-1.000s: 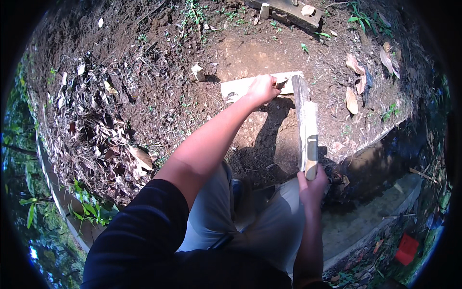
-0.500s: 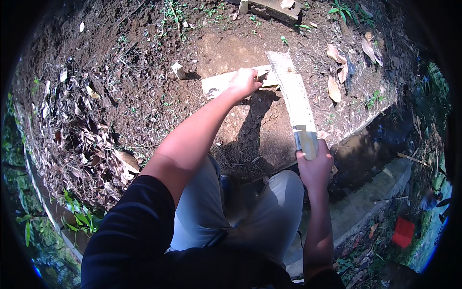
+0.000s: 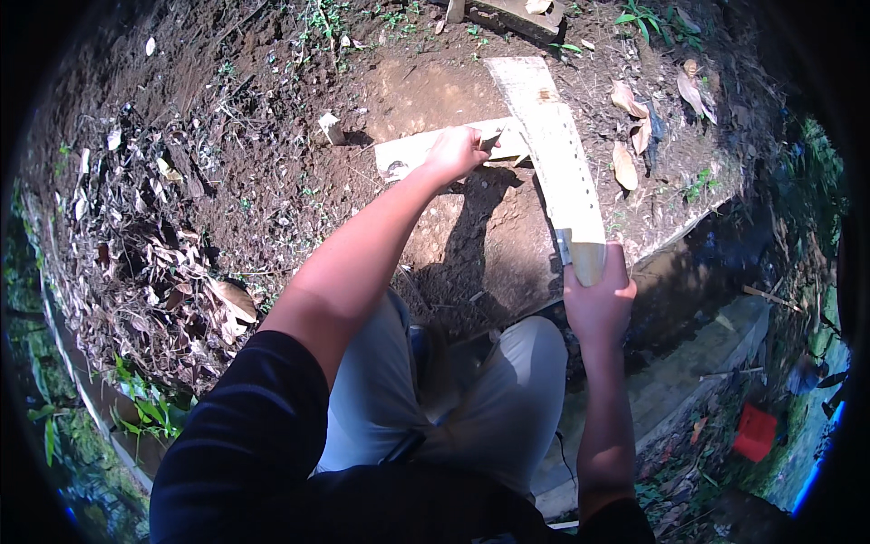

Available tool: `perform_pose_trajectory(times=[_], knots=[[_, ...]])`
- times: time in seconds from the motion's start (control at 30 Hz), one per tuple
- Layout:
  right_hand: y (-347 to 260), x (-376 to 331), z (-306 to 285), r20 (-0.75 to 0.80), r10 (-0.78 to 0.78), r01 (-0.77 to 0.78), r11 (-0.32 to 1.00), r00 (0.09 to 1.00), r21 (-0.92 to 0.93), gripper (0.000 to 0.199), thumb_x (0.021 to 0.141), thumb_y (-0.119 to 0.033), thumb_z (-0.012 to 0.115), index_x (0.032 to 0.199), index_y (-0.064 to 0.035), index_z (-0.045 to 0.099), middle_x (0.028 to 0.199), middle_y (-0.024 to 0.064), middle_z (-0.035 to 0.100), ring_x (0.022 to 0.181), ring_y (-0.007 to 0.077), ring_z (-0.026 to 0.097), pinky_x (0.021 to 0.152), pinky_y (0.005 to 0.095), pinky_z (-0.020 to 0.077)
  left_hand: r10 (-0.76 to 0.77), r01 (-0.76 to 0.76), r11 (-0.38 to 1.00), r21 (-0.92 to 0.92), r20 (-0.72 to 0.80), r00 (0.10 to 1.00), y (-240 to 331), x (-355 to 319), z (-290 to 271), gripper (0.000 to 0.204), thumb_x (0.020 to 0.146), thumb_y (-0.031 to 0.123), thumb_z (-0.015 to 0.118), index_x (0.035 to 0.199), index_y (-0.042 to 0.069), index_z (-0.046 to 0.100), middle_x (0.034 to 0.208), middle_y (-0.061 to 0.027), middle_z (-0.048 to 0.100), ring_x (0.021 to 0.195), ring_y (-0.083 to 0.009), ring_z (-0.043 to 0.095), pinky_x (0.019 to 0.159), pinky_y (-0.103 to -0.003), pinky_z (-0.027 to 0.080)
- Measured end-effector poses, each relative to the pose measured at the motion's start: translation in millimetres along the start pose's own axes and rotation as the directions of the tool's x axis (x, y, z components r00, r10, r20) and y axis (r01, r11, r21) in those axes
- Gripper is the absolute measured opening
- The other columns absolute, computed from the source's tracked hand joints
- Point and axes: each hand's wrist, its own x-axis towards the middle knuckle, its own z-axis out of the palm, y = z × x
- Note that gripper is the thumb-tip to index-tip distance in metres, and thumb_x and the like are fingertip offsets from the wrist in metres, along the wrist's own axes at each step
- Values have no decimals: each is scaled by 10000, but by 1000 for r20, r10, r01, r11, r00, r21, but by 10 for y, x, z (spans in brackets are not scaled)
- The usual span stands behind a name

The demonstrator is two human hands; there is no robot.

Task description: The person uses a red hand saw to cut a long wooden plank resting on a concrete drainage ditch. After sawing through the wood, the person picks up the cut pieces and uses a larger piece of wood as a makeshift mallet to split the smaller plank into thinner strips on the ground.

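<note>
My right hand [image 3: 599, 304] is wrapped round the handle of a broad-bladed machete [image 3: 559, 145]. Its blade, bright in the sun, points away from me and covers the right end of a pale wooden board [image 3: 399, 158] lower down. The board lies crosswise on the soil in front of my knees. My left hand [image 3: 458, 154] is closed at the board's middle, round what looks like a short wooden stake [image 3: 490, 140]; only a small pointed part shows past the fingers. Another short stake [image 3: 332, 129] stands upright in the ground just left of the board.
Dry leaves [image 3: 231, 299] litter the slope at left. A sunken, shaded channel [image 3: 698, 272] with a concrete edge runs along the right. At the top lies a wooden plank [image 3: 517, 18]. A red object [image 3: 754, 432] rests at lower right.
The machete has risen; its blade now reaches farther up the view and looks larger. My left hand stays at the board, nearly still.
</note>
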Motion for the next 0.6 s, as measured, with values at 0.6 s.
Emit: perform_pose_trajectory(times=[0.6], knots=[[-166,222,111,-245,-56,72,996,968,55,275,758,-157,767,949,-31,615,821,188,698,828,398,700,696,424,543,18,-18,1000,1,6,1000,-41,122,93,231,811,188,762,997,51,758,832,-193,724,794,-321,715,762,-421,543]])
